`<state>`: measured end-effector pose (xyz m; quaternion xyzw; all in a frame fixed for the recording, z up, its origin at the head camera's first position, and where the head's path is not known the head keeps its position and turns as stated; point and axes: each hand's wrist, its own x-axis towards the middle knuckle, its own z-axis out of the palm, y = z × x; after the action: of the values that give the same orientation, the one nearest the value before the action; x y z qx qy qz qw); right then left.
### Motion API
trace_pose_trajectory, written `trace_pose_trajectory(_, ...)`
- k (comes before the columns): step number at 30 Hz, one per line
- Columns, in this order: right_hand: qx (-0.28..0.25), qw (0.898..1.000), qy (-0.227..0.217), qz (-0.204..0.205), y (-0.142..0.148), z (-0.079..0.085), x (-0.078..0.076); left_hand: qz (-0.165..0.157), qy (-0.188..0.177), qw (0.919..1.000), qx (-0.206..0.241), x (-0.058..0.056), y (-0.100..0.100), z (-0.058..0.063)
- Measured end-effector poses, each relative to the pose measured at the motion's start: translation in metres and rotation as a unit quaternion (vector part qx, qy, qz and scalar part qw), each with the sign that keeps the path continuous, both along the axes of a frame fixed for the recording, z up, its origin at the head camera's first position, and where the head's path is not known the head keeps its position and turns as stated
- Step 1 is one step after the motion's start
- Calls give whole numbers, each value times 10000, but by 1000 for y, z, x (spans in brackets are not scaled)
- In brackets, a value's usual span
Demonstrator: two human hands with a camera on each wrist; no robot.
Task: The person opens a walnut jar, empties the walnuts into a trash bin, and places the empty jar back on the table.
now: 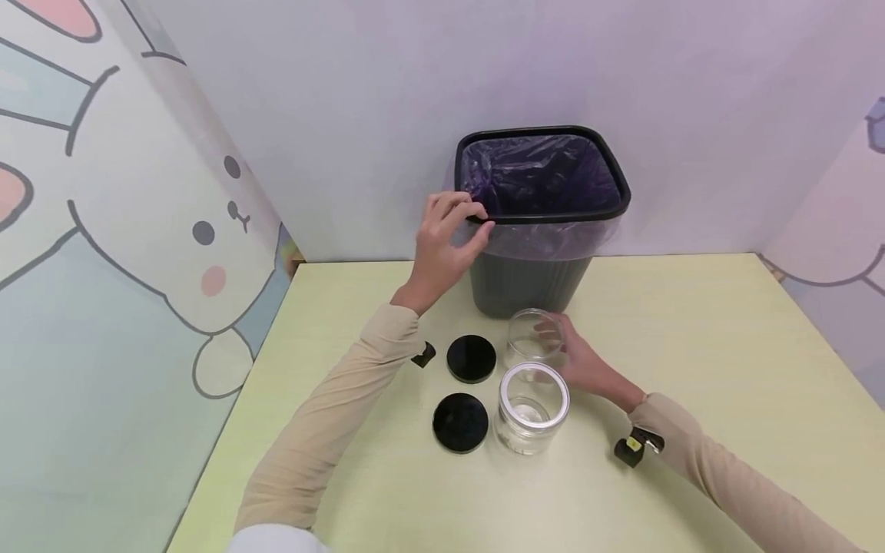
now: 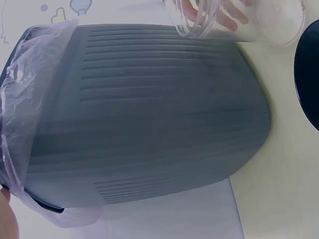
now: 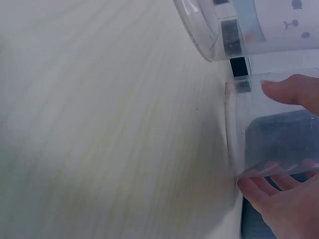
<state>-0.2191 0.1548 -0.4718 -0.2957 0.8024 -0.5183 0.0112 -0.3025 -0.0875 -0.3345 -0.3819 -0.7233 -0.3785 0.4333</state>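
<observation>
My left hand (image 1: 442,242) is at the front left corner of a dark trash can (image 1: 532,280); its fingers curl over the black rim and the thumb lies outside, gripping it with the clear bag liner (image 1: 553,240). Low in front of the can, my right hand (image 1: 577,357) holds a clear jar (image 1: 528,342). In the right wrist view the thumb is on one side of that jar (image 3: 274,142) and the fingers are on the other. A second clear jar (image 1: 523,439) with a pale ring at its mouth stands closer to me.
Two round black lids, a far one (image 1: 472,359) and a near one (image 1: 460,422), lie left of the jars on the pale yellow table (image 1: 387,476). A white wall (image 1: 359,153) rises behind the can. To the left is a panel with a cartoon rabbit (image 1: 159,230).
</observation>
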Motion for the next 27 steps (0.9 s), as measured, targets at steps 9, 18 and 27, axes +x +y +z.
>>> trace_pose_trajectory(9,91,9998,-169,-105,9,-29,-16,-43,-333,9993,-191,-4,-8,0)
trace_pose_trajectory(18,-110,9992,-358,-155,16,-31,-23,-11,-632,9973,-360,4,-10,-5)
trace_pose_trajectory(27,-299,9972,-654,-203,28,-10,-28,432,-1023,9908,-773,14,-21,-8)
